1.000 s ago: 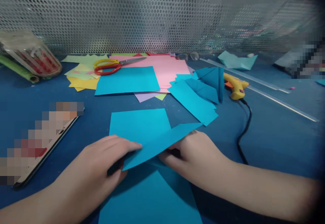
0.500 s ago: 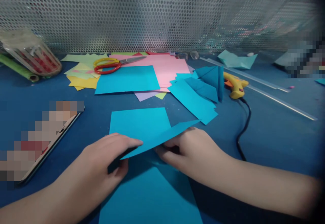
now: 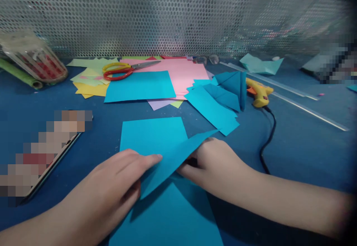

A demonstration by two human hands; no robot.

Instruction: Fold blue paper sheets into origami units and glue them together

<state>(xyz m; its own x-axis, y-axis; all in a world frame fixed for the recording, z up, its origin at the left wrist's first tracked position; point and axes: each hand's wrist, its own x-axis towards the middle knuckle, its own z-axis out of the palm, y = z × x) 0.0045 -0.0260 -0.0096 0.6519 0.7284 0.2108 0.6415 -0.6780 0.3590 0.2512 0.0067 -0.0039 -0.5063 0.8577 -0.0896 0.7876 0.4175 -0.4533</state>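
A blue sheet of paper is raised at a tilt between my hands, its right corner higher than its left. My left hand grips the left end, fingers on top and the thumb side beneath. At the right end, my right hand is closed on the sheet from below, its fingertips partly hidden by the paper. Under it lies another blue sheet nearest me. Just beyond is a blue sheet, partly covered by the raised one.
Scissors rest on coloured papers at the back. Folded blue paper sits beside a yellow glue gun with a black cord. Left are a phone and a plastic container. Clear glue sticks lie right.
The raised sheet's left end has turned down towards me and shows more of its upper face. My left hand has shifted slightly, its fingers now further onto the paper.
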